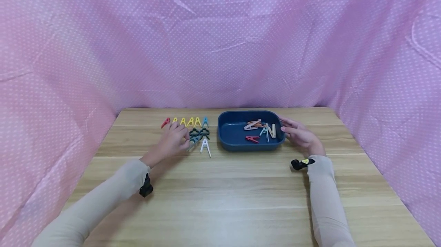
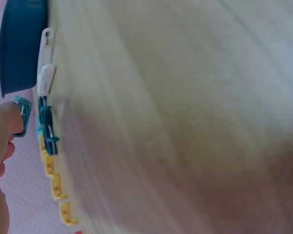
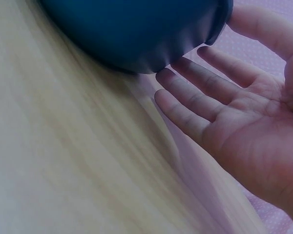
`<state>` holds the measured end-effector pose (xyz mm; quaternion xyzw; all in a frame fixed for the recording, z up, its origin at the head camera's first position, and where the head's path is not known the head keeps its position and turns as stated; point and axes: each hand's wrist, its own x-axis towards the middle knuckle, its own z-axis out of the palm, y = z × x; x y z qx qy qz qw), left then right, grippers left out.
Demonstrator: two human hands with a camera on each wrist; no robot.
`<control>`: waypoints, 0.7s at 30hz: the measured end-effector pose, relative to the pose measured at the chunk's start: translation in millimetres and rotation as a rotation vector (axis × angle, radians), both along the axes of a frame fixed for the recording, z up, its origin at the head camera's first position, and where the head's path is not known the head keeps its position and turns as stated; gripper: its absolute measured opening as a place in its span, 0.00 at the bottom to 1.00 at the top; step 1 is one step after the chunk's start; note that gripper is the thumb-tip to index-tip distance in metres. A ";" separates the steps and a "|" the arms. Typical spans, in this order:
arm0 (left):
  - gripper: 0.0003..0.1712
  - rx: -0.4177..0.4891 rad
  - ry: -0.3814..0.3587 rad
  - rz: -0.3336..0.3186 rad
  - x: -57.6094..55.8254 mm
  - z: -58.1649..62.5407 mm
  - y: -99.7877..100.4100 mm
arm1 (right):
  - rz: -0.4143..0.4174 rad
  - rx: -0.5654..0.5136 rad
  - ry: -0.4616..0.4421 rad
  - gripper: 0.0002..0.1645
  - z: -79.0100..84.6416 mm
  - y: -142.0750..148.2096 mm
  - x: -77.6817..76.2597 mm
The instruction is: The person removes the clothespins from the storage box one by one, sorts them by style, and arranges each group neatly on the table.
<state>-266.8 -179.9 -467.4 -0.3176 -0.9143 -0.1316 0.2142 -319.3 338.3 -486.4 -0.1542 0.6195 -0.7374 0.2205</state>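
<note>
My left hand (image 1: 172, 139) pinches a teal clothespin (image 2: 23, 116) between thumb and fingers, above the laid-out pins. Two dark green clothespins (image 1: 204, 133) lie just beyond it, with a white clothespin (image 1: 205, 146) nearer to me. Farther back runs a row: a red clothespin (image 1: 165, 122), several yellow clothespins (image 1: 191, 121) and a blue one. At the right end of a dark blue bin (image 1: 248, 147), my right hand (image 1: 300, 135) has its thumb at the rim and its straight fingers against the outer wall.
Inside the bin lie loose clothespins: a red one (image 1: 252, 139), a pale green one (image 1: 265, 131), a cream one (image 1: 272, 131), and pink and orange ones. The bin stands on a wooden table (image 1: 220, 201), with a pink dotted cloth (image 1: 220, 48) hanging behind and at both sides.
</note>
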 end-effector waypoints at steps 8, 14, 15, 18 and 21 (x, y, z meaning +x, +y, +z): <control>0.08 -0.061 -0.065 0.023 1.1 -11.1 0.3 | -0.018 -0.041 -0.031 0.36 -0.4 0.0 0.3; 0.12 -0.101 -0.082 0.049 0.6 -14.8 0.2 | -0.004 -0.061 -0.028 0.34 -0.7 -0.8 -1.2; 0.12 -0.106 -0.090 0.054 0.7 -15.0 0.1 | 0.004 -0.062 -0.022 0.34 -0.9 -0.4 -1.5; 0.14 -0.120 -0.116 0.063 1.8 -14.7 0.0 | 0.014 -0.047 -0.002 0.35 -1.8 0.0 -2.0; 0.15 -0.133 -0.151 0.068 3.8 -12.7 0.4 | 0.026 -0.037 0.011 0.36 -3.0 0.8 -2.7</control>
